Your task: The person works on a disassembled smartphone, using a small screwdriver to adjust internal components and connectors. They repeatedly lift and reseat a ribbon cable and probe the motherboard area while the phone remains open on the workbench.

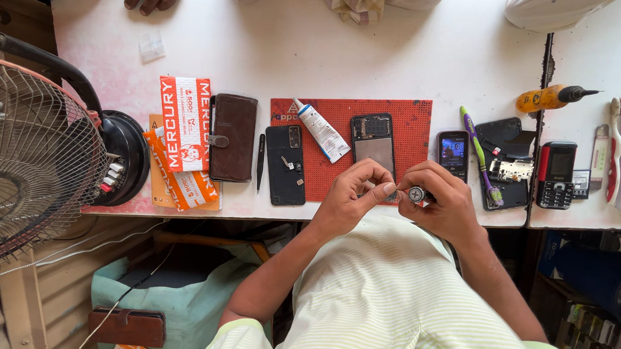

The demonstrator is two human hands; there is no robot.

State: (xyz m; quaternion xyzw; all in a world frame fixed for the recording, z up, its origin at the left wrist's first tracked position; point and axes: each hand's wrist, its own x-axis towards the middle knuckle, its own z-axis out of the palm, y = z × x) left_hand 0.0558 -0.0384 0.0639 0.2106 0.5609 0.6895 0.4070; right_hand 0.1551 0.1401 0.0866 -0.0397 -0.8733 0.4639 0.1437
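1. low centre of the frame: the right hand (443, 201) is closed round a small round silver-capped tool (416, 194); the left hand (355, 194) pinches at its tip, fingers curled.
2. just above them an opened phone (373, 146), back cover off, lies on the red mat (410, 123); judging by that, disassembly is done and reassembly is left.
3. the white table (413, 53) also bears a glue tube (321, 129), a black back cover (285, 164), a brown wallet case (232, 137) and a keypad phone (556, 174); a fan (25, 155) stands at left.
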